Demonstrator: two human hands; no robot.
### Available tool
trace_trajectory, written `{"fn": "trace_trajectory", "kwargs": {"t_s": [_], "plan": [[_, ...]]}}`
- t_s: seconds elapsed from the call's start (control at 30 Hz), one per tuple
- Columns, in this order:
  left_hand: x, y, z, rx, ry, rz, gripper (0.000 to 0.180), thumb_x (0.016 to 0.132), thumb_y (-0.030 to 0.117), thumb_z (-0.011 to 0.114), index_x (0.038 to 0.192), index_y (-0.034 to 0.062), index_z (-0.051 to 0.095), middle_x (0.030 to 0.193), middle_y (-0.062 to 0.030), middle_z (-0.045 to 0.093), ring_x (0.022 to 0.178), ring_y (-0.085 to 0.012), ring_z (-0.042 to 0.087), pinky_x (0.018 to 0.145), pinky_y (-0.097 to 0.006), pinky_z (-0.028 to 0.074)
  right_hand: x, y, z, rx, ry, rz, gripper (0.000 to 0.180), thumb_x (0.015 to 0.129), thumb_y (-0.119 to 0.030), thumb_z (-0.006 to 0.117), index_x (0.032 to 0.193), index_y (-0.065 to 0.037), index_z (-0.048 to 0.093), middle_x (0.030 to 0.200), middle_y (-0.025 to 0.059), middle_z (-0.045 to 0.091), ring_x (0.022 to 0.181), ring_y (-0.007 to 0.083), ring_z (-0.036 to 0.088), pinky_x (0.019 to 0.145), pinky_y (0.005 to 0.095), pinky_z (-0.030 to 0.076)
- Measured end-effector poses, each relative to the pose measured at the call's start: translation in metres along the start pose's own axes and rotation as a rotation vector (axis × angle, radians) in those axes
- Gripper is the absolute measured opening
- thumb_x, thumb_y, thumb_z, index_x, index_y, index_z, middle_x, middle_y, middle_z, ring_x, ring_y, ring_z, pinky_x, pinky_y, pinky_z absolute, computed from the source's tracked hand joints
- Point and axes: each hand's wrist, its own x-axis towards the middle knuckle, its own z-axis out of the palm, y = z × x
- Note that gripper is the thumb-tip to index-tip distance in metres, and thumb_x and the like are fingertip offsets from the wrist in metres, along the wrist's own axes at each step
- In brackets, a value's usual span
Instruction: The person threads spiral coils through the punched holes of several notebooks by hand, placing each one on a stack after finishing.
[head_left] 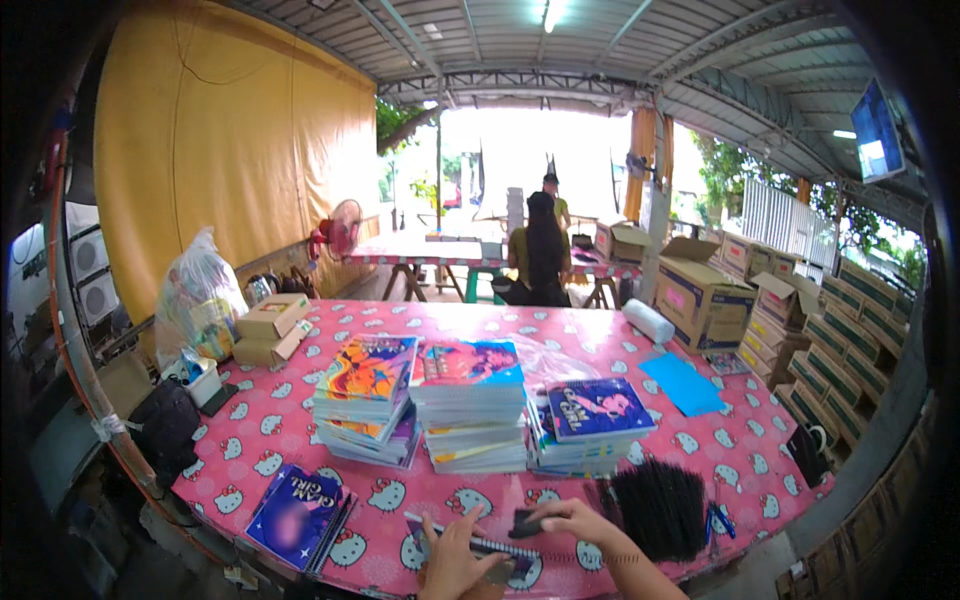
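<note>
Resting at the near edge of the pink table (600, 330), a spiral notebook (470, 545) lies under both hands, its wire spine running across toward the right; a small dark block (524, 524) sits on it, pinched between the right hand's (572, 520) thumb and fingertips; the left hand (452, 562) lies flat with fingers spread, pressing the cover down and pinching nothing. The notebook lies so close to the table's edge that a hard push could, by my reading, slide it off toward the person; the smooth cloth would help it slip; the block, held only at the fingertips, could twist out of the pinch and catch on the wire. Both forearms come in from the lower edge, the right one angled inward with the wrist bent, the left one short and nearly upright. Just right of the hands lies a bundle of black combs (658, 505), near enough for the right elbow to knock; a purple notebook (297, 515) lies to the left, well apart. Behind stand three stacks of notebooks (470, 405); farther right a blue sheet (683, 384); cartons (705, 300) line the right side; a person (543, 255) sits at a far table.
</note>
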Motion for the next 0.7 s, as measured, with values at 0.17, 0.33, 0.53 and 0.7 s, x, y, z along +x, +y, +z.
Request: {"fn": "trace_trajectory", "kwargs": {"t_s": [0.17,0.33,0.53,0.7], "plan": [[0.003,-0.008,-0.004,0.072,0.018,0.104,0.084,0.060,0.037,0.081,0.130,0.0119,0.042,0.112,-0.0088,0.055,0.111,-0.0268,0.052,0.105,-0.062,0.005,0.011,0.016,0.011,-0.059,-0.021,0.154,0.046,0.082,-0.040,0.062,0.105,-0.001,0.065,0.110,0.0144,0.062,0.106,0.0231,0.055,0.091,0.0350,0.041],[0.003,-0.010,-0.002,0.084,0.031,0.117,0.087,0.059,0.035,0.082,0.131,0.0107,0.040,0.122,-0.0104,0.051,0.116,-0.0282,0.048,0.105,-0.061,0.006,0.003,0.014,0.025,0.380,-0.083,-0.133,0.045,0.083,-0.036,0.062,0.112,-0.001,0.062,0.103,0.0102,0.065,0.100,0.0162,0.056,0.087,0.0298,0.043],[-0.002,-0.024,-0.016,-0.308,0.502,-0.029,0.095,0.059,0.014,0.083,0.136,0.0031,0.029,0.132,-0.0149,0.042,0.120,-0.0293,0.042,0.105,-0.043,0.024,0.007,0.026,0.013,0.268,0.018,0.002,0.044,0.085,-0.033,0.061,0.117,-0.002,0.060,0.104,0.0095,0.064,0.098,0.0166,0.055,0.088,0.0309,0.042],[-0.012,-0.069,0.004,-0.869,0.432,-0.244,0.093,0.063,0.003,0.080,0.139,0.0001,0.025,0.129,-0.0138,0.042,0.114,-0.0211,0.043,0.095,-0.032,0.037,0.020,0.017,0.025,0.130,-0.024,0.109,0.043,0.086,-0.032,0.061,0.117,-0.002,0.059,0.112,0.0104,0.062,0.103,0.0189,0.055,0.089,0.0318,0.042]]}}
